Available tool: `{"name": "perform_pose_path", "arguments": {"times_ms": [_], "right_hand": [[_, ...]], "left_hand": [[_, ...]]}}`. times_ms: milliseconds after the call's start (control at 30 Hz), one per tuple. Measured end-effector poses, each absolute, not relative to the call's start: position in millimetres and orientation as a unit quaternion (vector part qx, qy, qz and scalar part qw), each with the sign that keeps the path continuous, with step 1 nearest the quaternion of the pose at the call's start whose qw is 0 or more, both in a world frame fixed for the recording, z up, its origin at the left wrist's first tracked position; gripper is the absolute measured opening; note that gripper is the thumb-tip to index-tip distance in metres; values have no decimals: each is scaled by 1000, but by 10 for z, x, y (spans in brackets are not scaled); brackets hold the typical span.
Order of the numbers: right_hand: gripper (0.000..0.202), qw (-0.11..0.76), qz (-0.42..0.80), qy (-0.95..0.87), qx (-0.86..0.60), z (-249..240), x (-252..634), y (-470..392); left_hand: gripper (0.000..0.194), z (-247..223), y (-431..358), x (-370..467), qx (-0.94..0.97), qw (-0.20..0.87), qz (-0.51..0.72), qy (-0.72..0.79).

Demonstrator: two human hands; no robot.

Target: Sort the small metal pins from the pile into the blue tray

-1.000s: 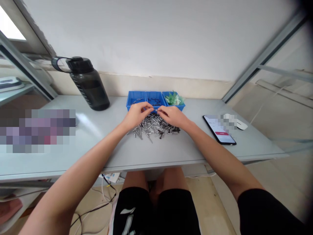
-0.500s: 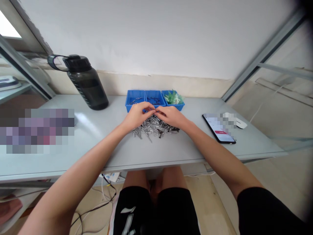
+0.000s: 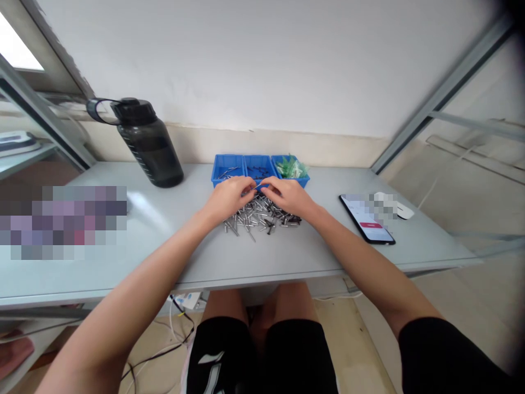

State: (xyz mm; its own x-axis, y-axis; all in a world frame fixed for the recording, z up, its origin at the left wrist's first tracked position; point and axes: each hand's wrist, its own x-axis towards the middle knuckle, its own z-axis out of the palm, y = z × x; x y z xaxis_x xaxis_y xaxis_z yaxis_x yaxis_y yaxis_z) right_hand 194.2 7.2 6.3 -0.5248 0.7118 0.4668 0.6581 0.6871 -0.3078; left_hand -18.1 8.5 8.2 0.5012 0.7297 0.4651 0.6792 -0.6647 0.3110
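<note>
Over a pile of silver pop rivets and dark screws [image 3: 256, 213], my two hands nearly meet at the fingertips. My left hand [image 3: 232, 197] is closed in a pinch, and a thin silver rivet [image 3: 257, 186] sticks out from its fingertips toward the right. My right hand [image 3: 289, 196] has its fingers bent together beside the rivet's end; what they hold, if anything, is too small to make out. Just behind the hands stands a blue three-part bin [image 3: 214, 176]. Silver rivets lie in its left compartment, dark screws in the middle, and green and white plastic pieces [image 3: 292, 167] in the right.
A dark water bottle [image 3: 151, 145] stands at the back left of the grey table [image 3: 262, 268]. To the right lie a phone [image 3: 367, 221] and a white mouse [image 3: 404, 210]. A blurred-out item sits at the left. Metal posts rise at both sides, with a wall behind.
The hands have come slightly apart, and the silver rivet now shows between the fingertips. The whole view has shifted a little downward.
</note>
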Motion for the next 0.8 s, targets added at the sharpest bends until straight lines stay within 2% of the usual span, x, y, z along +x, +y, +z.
{"name": "perform_pose_path", "arguments": {"times_ms": [300, 800], "right_hand": [[28, 254, 36, -880, -400, 44, 1934, 94], [28, 241, 23, -872, -426, 60, 1964, 118]], "left_hand": [[19, 116, 39, -153, 879, 12, 247, 408], [22, 99, 49, -169, 867, 7, 261, 425]]}}
